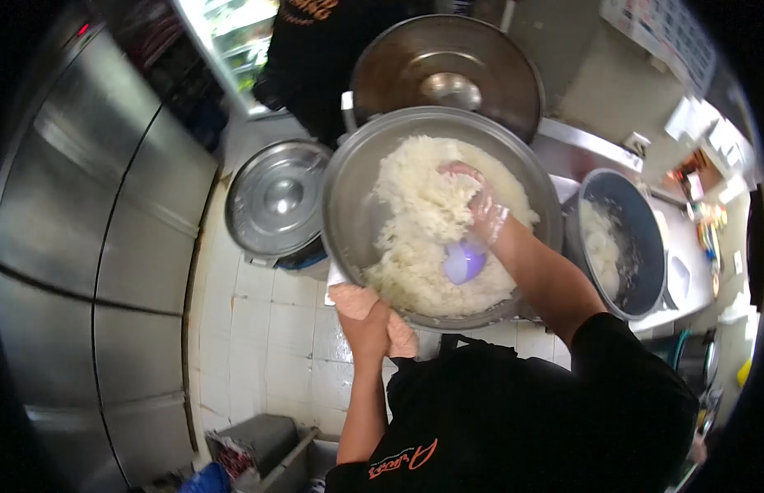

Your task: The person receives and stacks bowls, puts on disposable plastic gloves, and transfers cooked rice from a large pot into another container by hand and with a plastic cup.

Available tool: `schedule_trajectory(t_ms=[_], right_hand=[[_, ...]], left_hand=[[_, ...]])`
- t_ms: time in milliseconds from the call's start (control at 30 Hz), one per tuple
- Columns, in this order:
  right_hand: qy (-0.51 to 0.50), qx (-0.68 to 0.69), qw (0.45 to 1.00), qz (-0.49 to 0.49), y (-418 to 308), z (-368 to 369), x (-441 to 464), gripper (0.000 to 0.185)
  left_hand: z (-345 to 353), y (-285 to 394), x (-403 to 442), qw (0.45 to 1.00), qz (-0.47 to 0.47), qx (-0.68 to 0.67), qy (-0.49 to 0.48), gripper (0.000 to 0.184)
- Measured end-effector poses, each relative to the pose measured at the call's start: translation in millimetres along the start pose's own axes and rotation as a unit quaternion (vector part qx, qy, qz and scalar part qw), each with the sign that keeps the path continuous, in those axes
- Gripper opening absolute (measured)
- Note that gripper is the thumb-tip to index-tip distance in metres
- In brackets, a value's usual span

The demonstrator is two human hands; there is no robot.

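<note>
A large metal pot [355,215] holds a heap of cooked white rice [423,193]. My right hand [478,193], in a clear plastic glove, is in the rice, its fingers curled around a clump and partly hidden by it. Just below that hand, a small purple-and-white bowl [464,263] rests tilted in the rice. At the pot's lower left rim, my left hand [367,329] is closed on a peach-coloured cloth [355,301], which lies against the rim.
Behind the pot stands a wide brown metal vessel [398,62]. A lidded steel pot [275,197] is at the left, near steel cabinet doors [78,164]. On the right-hand counter, a grey tub [641,246] contains white food. Another person [316,66] stands beyond the pot.
</note>
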State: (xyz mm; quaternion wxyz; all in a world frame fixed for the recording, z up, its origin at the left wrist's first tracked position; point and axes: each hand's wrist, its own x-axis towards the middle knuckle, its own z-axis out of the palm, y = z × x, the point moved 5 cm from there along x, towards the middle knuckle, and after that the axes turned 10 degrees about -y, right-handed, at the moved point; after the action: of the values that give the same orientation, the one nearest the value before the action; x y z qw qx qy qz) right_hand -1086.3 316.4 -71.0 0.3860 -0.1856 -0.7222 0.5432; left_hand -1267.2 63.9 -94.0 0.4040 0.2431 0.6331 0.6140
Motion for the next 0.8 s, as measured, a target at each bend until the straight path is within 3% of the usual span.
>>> schedule_trajectory(t_ms=[67,100,133,167,233,367,400,433,467,500,600,733,767,800], right_hand=[[0.067,0.039,0.997,-0.022,6.5,-19.1,1.0,0.060],[0.073,0.193,0.978,-0.001,-10.6,-16.5,4.0,0.057],[0.095,0.343,0.935,0.016,-28.5,-13.7,6.6,0.053],[0.078,0.529,0.845,0.001,-73.6,-8.1,8.2,0.051],[0.125,0.449,0.885,-0.019,-92.4,-34.7,11.3,0.048],[0.116,0.453,0.883,-0.042,-134.9,-79.5,-30.6,0.044],[0.150,0.282,0.948,-0.010,-119.5,-93.1,-39.9,0.044],[0.186,0.103,0.976,0.039,-104.3,-106.6,-49.7,0.045],[0.167,-0.110,0.979,0.033,-115.0,-99.3,-62.6,0.045],[0.144,-0.320,0.936,0.030,-123.2,-89.5,-76.2,0.046],[0.164,-0.243,0.955,0.038,-55.7,-74.9,-88.9,0.053],[0.182,-0.226,0.956,-0.054,-102.5,-68.6,-86.3,0.056],[0.265,0.007,0.964,-0.004,-126.8,-79.4,-88.1,0.056],[0.330,0.240,0.912,0.047,-159.3,-85.7,-89.3,0.056]], left_hand=[[-1.1,0.4,0.3,0.999,0.006,0.041,-0.019,0.048],[-1.3,0.4,1.5,0.998,0.010,0.062,-0.030,0.046],[-0.6,2.4,1.1,0.997,0.010,0.071,-0.034,0.044],[0.6,7.0,-0.1,0.996,0.010,0.080,-0.038,0.042],[3.9,7.8,0.4,0.997,0.016,0.055,-0.056,0.040],[7.3,3.8,-1.7,0.998,-0.007,-0.027,-0.057,0.046],[8.6,4.3,-2.5,0.998,-0.014,-0.037,-0.049,0.046],[9.7,5.5,-3.0,0.998,-0.020,-0.049,-0.042,0.046],[9.7,10.3,-3.3,0.998,0.003,-0.001,-0.065,0.044],[1.4,2.6,-0.6,0.998,-0.021,-0.010,-0.055,0.044],[-1.4,-16.1,5.4,0.996,-0.067,-0.028,-0.054,0.045],[6.2,1.7,-2.7,0.995,-0.045,-0.026,-0.084,0.046],[6.8,1.5,-2.9,0.995,-0.039,-0.031,-0.087,0.046],[7.3,-3.0,-0.8,0.992,-0.060,-0.060,-0.091,0.048]])
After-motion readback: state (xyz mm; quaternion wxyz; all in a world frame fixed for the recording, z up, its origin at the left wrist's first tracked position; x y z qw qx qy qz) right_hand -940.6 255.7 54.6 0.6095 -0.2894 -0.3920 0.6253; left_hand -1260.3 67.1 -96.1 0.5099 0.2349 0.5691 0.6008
